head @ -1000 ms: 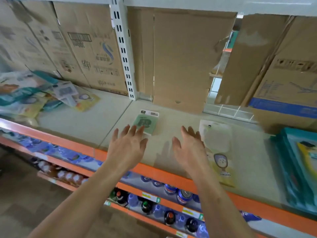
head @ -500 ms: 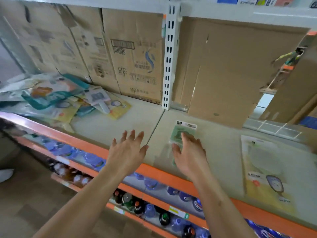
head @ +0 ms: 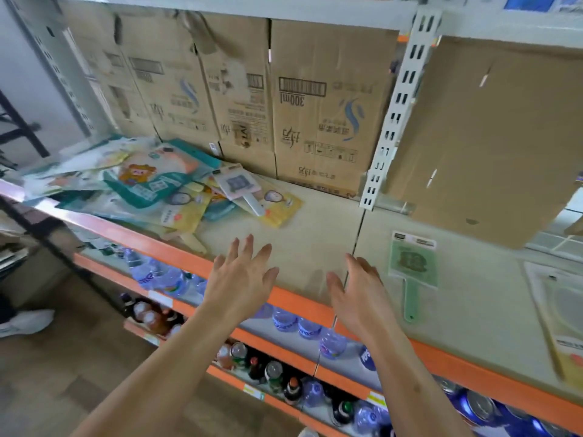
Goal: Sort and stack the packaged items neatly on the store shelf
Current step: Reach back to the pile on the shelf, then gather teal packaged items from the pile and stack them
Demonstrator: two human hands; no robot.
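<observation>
Green packaged item [head: 412, 266]: flat on shelf [head: 309, 244], just right of right hand [head: 359, 291] | left hand [head: 241, 279], right hand: fingers spread, holding nothing

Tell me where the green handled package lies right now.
In the head view, the green handled package lies flat on the shelf right of centre, just right of the right hand, with its handle toward the orange front edge.

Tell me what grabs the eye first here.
The left hand and right hand, both open, hover at the front of the shelf. A messy pile of colourful packets sprawls to their left, while one green paddle-shaped pack lies flat just right of the right hand. Cardboard boxes line the back.
</observation>
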